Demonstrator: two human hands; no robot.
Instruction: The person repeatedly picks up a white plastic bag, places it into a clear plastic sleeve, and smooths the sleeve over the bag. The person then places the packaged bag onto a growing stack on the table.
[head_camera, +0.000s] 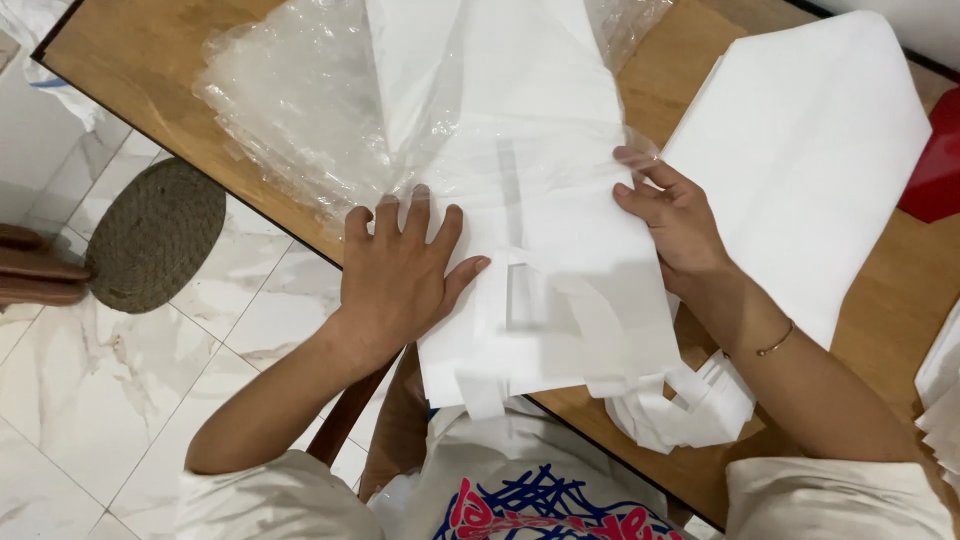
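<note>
A white fabric bag with loop handles (545, 250) lies flat on the wooden table (150, 70), its handle end hanging over the near edge. My left hand (400, 270) presses flat on the bag's left side, fingers spread. My right hand (675, 225) rests on the bag's right edge, fingers pinching a clear plastic sleeve (300, 100) that covers the far part of the bag.
A stack of white folded bags (810, 150) lies to the right, with more handles (690, 410) spilling at the near edge. A red object (935, 160) sits far right. On the tiled floor to the left is a round woven mat (155, 235).
</note>
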